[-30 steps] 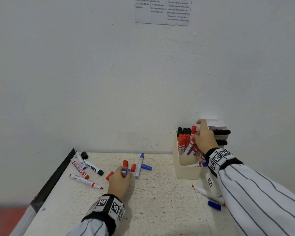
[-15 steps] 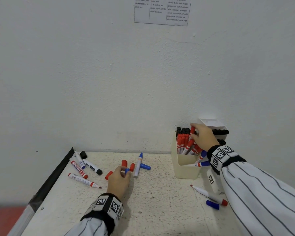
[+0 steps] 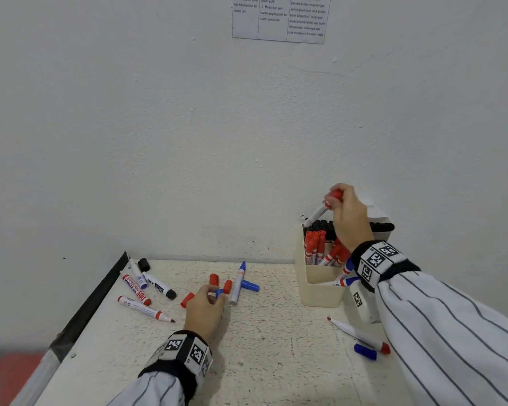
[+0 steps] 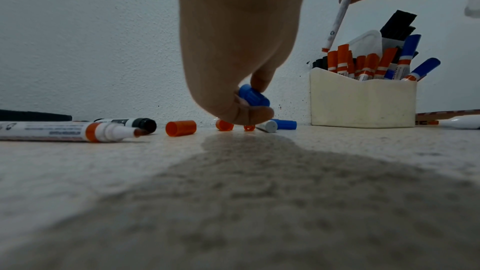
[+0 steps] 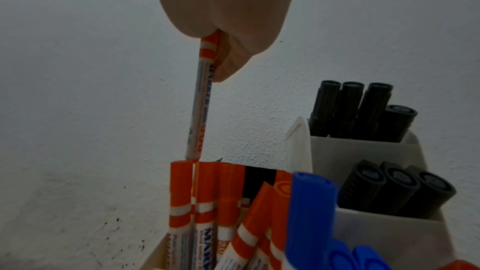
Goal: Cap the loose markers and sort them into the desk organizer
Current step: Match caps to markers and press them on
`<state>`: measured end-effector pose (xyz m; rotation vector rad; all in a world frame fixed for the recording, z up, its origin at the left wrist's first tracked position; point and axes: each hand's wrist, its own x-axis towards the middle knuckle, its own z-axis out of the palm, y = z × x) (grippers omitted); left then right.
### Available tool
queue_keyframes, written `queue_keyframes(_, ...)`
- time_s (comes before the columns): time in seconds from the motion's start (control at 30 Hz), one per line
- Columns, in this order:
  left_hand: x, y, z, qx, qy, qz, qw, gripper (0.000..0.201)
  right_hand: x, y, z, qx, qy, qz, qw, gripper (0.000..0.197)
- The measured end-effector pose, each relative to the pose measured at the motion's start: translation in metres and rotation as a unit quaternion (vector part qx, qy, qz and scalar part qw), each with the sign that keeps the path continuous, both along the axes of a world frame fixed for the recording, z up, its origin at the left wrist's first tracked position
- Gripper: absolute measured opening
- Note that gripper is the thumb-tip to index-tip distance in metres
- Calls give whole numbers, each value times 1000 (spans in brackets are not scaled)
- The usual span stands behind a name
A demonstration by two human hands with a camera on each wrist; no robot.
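Here the right hand (image 3: 349, 218) pinches a red marker (image 3: 320, 210) (capped) above the organizer (image 3: 320, 291); left hand (image 3: 203, 310) pinches a blue cap (image 4: 253, 95).

Red marker (image 3: 320, 211): capped, hanging tilted, tail just above the red caps in the organizer.
Blue cap (image 4: 254, 96): loose, sitting pinched just above the bench.
Organizer (image 3: 320, 285): cream, standing by the wall, holding upright red, blue, black markers.
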<state>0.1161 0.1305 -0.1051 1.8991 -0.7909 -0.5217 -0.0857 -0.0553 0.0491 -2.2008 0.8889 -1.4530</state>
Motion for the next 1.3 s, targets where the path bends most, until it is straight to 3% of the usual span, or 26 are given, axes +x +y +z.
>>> queue_keyframes(0.13, 1, 1, 1, 2, 6, 1, 1000, 23, 4, -3, -7, 0, 123, -13, 992, 20)
queue_keyframes(0.33, -1, 2, 2, 3, 9, 1, 1000, 19, 4, -4, -13, 25, 110, -26, 993, 17)
queue_keyframes(0.43, -1, 2, 2, 2, 11, 0, 1000, 20, 7, -6, -23, 17, 184, -35, 982, 19)
queue_keyframes(0.57, -3, 2, 3, -5, 14, -2, 1000, 21, 8, -7, -38, 131, 194, -20, 972, 14)
queue_keyframes(0.63, -4, 2, 3, -1, 14, -3, 1000, 22, 8, -9, -44, 137, 201, -51, 969, 9)
queue_keyframes(0.73, -2, 1, 2, 2, 18, 1, 1000, 24, 7, -6, -50, 155, 234, -86, 956, 22)
queue_keyframes(0.87, -2, 1, 1, 7, 5, 5, 1000, 29, 8, 2, -55, 100, 336, -118, 929, 31)
queue_keyframes(0.97, -4, 3, 4, 4, -16, 14, 1000, 33, 16, 14, -53, 11, 261, -133, 956, 26)
queue_keyframes(1.03, -3, 4, 5, -5, -19, 20, 1000, 34, 30, 25, -56, -50, 217, -82, 971, 16)
queue_keyframes(1.1, -3, 4, 7, -11, -13, 26, 1000, 33, 49, 36, -65, -42, 236, 5, 971, 15)
queue_keyframes(1.13, -3, 4, 7, -14, -6, 28, 999, 32, 59, 43, -70, 5, 271, 59, 961, 19)
queue_keyframes(1.2, -2, 5, 7, -24, 2, 35, 999, 31, 77, 57, -86, 126, 362, 166, 909, 33)
queue_keyframes(1.3, -2, 6, 7, -36, -2, 35, 999, 30, 94, 76, -118, 209, 470, 208, 832, 50)
